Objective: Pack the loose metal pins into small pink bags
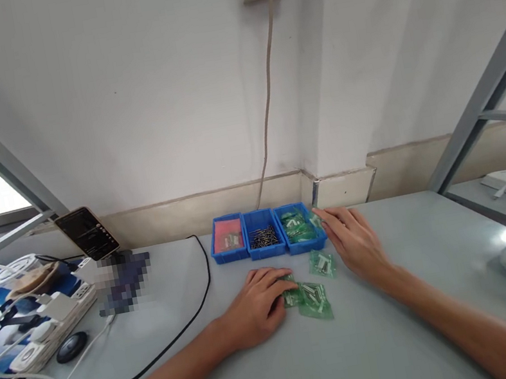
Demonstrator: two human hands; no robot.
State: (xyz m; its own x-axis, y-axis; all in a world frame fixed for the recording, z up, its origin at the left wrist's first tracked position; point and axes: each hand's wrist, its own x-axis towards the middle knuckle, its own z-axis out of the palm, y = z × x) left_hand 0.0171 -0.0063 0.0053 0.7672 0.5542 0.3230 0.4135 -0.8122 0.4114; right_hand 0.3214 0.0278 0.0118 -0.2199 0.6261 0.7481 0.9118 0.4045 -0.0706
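Note:
At the right edge of the right-hand blue bin (305, 245), my right hand (354, 240) pinches a small green plastic bag (316, 221) between thumb and fingers. More green bags (294, 221) fill that bin. My left hand (258, 306) rests palm-down on the table, its fingers bent and apart over another small green bag (293, 297), partly hidden beneath them. Touching that one is a larger green bag (315, 301) with pale metal-looking pins inside. A separate green bag (321, 263) lies in front of the bin with small pale pieces in it.
The middle blue bin (268, 252) contains loose screws (264, 237); the left bin (232, 257) holds a pinkish-red packet (226, 234). A black cable (180, 330) crosses the table (342, 363) on the left, near a black mouse (72, 347), power strip (46, 334) and propped phone (88, 233).

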